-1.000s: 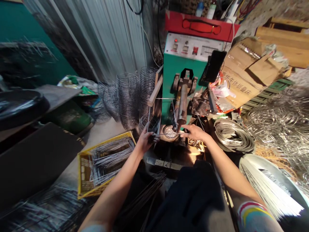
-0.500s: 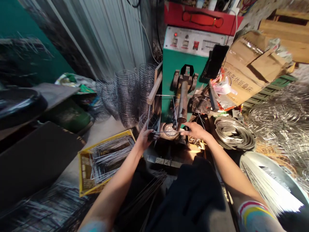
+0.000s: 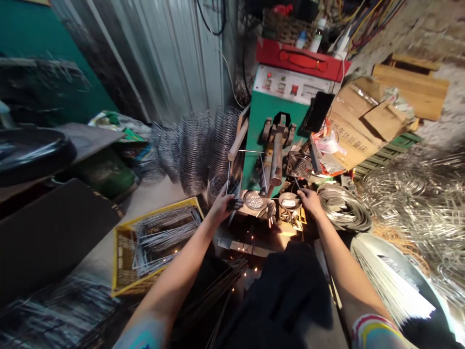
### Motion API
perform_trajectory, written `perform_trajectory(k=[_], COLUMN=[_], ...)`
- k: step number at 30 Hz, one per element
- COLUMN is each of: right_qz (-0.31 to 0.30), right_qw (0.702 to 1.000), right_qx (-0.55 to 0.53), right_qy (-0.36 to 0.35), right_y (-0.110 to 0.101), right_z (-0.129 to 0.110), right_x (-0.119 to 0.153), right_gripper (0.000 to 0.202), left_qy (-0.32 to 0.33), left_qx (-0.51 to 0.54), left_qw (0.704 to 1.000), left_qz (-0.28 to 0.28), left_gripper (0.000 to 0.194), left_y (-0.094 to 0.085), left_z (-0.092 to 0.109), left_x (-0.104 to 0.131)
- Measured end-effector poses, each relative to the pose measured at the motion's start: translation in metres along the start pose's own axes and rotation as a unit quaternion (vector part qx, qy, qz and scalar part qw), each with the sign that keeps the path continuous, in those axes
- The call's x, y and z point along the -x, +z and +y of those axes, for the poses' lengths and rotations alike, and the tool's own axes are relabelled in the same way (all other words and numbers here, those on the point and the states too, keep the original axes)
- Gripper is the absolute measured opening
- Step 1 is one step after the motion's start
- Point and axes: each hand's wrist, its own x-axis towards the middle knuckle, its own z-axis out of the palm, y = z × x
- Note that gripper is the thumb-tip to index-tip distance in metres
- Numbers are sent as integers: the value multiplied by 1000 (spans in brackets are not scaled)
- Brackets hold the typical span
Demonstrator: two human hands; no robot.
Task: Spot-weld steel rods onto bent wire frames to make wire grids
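At the green welder (image 3: 271,111), sparks now fly (left hand (image 3: 222,206) grip holding wire frame (image 3: 246,169)).

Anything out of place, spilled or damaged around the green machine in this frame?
Sparks are scattering below the green machine, between the left hand on the wire frame and the right hand; a few glow further down. Beside it, a torn cardboard box sags open. Otherwise just dense clutter.

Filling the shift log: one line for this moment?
left hand: grips thin wire frame | right hand: at small metal dish | sparks under green welding machine
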Motion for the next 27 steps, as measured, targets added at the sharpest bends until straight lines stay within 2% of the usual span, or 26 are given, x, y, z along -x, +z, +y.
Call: perform_trajectory(k=[7, 10, 12, 15, 17, 20, 23, 27], right_qz=[-15, -28, -48, -91, -134, -166, -169, -179], right_qw=[995, 990, 987, 980, 966, 948, 940, 935], right_qx=[-100, -135, -152, -176, -214, -252, -259, -245], right_qy=[-1, 6, 10, 22, 50, 104, 146, 182], right_y=[7, 1, -4, -11, -16, -22, -30, -42], right_z=[-14, -19, -20, -16, -11, -3, 3, 11], right_x=[12, 32, 57, 111, 152, 205, 245, 283], right_gripper=[60, 62, 60, 54, 52, 51, 56, 59], left_qy=[-1, 5, -1, -23, -40, -60, -82, -114], left_qx=[3, -14, -21, -18, -8, -17, -50, -60], left_qw=[1000, 1000, 1000, 1000, 999, 998, 994, 990], left_qz=[-16, -21, -18, -11, 0, 27, 43, 51], left_gripper=[101, 100, 100, 102, 105, 107, 103, 100], left_y=[6, 4, -1, -13, -20, -25, -23, -18], left_z=[7, 6, 2, -9, -19, -33, -43, -55], left_x=[9, 27, 51, 101, 137, 183, 216, 247])
